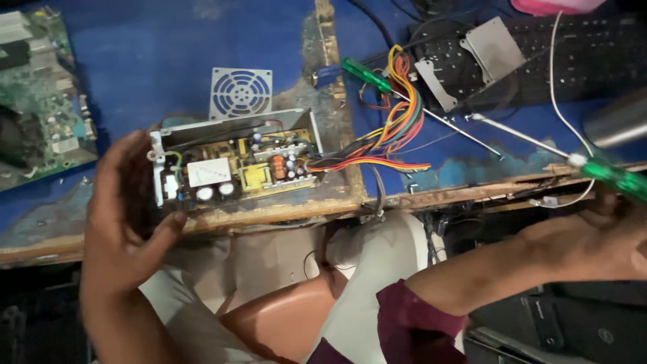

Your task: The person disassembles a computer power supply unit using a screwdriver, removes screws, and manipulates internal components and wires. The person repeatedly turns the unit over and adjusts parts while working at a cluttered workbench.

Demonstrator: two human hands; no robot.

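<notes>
Already opened: grey metal power-supply case at the bench's near edge, yellow circuit board inside still seated. Gripped at its left end by left hand, fingers curled. Green-handled screwdriver clasped in right hand.

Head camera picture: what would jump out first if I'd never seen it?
The open metal power supply box at the table's front edge, its yellow circuit board showing, with the left hand on its end. A bright bundle of coloured wires spills from its right. At far right, the right hand holds a green-handled screwdriver.
</notes>
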